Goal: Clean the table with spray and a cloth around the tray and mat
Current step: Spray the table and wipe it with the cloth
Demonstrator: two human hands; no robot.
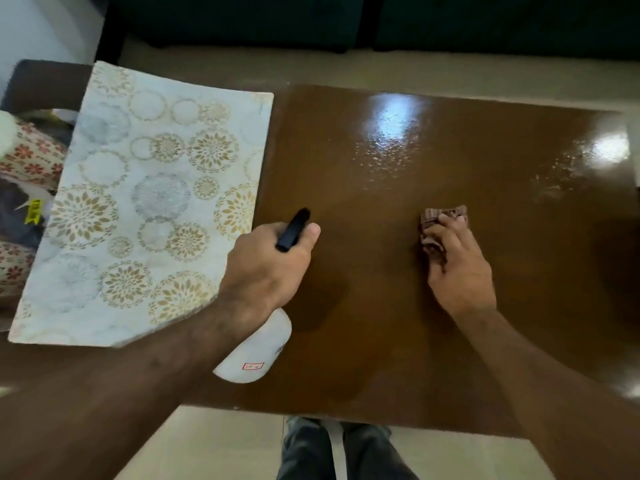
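The left hand [268,268] grips a white spray bottle [258,355], its black nozzle [292,230] poking out past the thumb. Just left of that hand lies the patterned mat [145,202]. The right hand [457,268] presses a bunched brown cloth [438,221] under its fingertips onto the glossy tabletop [381,306].

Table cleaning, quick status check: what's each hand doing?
Left hand grips spray bottle. Right hand presses cloth on table. Mat lies left, clear.

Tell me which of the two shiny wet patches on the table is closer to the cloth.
The wet patch at the far middle of the table; it lies beyond the cloth held by the right hand. The other patch is at the far right corner.
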